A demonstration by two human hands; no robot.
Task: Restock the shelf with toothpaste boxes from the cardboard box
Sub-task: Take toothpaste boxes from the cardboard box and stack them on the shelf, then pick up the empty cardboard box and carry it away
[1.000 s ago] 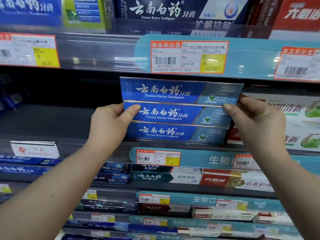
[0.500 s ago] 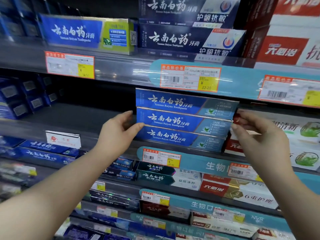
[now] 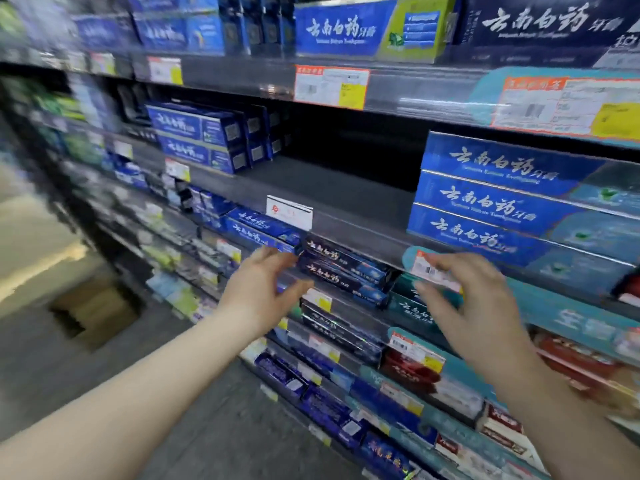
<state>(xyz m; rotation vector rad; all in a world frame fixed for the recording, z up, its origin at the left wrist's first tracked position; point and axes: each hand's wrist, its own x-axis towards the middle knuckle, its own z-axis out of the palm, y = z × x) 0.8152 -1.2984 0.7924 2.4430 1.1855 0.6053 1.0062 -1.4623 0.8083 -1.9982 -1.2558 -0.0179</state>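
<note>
Three blue toothpaste boxes (image 3: 502, 202) lie stacked on the dark middle shelf (image 3: 329, 199) at the right. My left hand (image 3: 263, 289) hangs in front of the shelf below, fingers spread, holding nothing. My right hand (image 3: 464, 299) is below and left of the stack, also with fingers apart and empty. A cardboard box (image 3: 93, 310) sits on the floor at the lower left, blurred. The frame is motion-blurred.
Another group of blue boxes (image 3: 204, 140) stands further left on the same shelf, with a bare gap between it and the stack. A white tag (image 3: 289, 213) hangs on the shelf edge. Lower shelves hold several toothpaste boxes (image 3: 343, 268). Grey floor (image 3: 34, 358) lies to the left.
Both hands let go of the three-box stack and dropped down away from it. The view has swung left and down, bringing the cardboard box on the floor into sight.
</note>
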